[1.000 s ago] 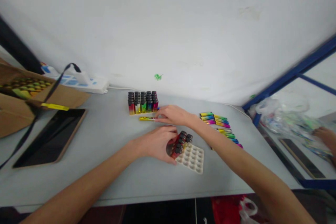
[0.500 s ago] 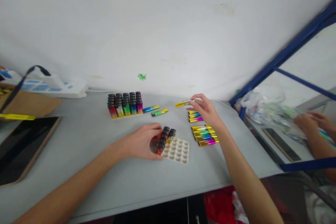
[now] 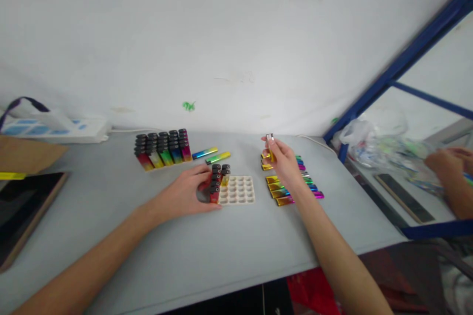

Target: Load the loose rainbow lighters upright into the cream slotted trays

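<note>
My left hand (image 3: 194, 188) curves round the left side of a white lighter tray (image 3: 246, 201), its thumb at the near corner and its fingers behind. Red lighters (image 3: 215, 192) with black tops stand in the tray's left column, beside two yellow lighters (image 3: 225, 179); the other visible pockets hold nothing. Raised to the right of the tray, my right hand (image 3: 283, 160) is closed on a yellow lighter (image 3: 271, 150), held upright with its silvery end up. Below that hand, shiny multicoloured lighters (image 3: 283, 189) lie in rows on the table.
A full block of lighters (image 3: 162, 152) stands at the back left. Two loose lighters (image 3: 205, 153) lie beside it. Further left are a power strip (image 3: 88, 130) and a dark tablet-like panel (image 3: 29, 206). Beyond a blue frame (image 3: 362, 108), another person's hands (image 3: 445, 167) work near plastic bags.
My right hand has turned the yellow lighter from lying level to upright and come slightly nearer. My left hand stays on the tray, which sits straighter. The view has shifted a little.
</note>
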Available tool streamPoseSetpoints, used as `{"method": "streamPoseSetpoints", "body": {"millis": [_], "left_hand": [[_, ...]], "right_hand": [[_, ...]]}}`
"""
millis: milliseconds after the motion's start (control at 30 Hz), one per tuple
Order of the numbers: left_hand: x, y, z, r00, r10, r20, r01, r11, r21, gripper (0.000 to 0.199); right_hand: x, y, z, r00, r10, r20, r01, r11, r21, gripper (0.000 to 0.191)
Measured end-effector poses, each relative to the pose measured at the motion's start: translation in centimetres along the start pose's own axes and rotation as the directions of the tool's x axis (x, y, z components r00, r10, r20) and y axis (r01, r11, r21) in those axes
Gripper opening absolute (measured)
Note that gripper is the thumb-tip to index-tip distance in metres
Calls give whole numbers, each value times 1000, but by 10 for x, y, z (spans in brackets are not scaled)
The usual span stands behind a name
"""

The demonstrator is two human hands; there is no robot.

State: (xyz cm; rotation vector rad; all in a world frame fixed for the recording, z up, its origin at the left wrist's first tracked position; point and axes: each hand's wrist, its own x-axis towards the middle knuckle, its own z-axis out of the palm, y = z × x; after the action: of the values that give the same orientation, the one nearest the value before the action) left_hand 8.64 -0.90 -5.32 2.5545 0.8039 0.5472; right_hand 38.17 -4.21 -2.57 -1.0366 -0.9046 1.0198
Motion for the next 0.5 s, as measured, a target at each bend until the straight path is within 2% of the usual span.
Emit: {"method": "streamPoseSetpoints", "body": {"millis": [133,200,367,500], "left_hand": [[-1,5,-1,1000,-13,2,13,1000,-6,43],[-1,7,-2,1000,-17,3,17,1000,-8,43],[-2,10,-4,999,-30,37,31,999,-17,43],[-2,11,-6,997,-37,64,38,999,-11,40]], "right_hand": [[-18,9,20,982,51,182,-42,998,-54,45],[-25,11,27,974,82,212,-65,994,-86,46],[-39,15,38,991,101,92,-81,977,-199,64],[-42,20,44,988,154,30,-144,966,-216,61]]}}
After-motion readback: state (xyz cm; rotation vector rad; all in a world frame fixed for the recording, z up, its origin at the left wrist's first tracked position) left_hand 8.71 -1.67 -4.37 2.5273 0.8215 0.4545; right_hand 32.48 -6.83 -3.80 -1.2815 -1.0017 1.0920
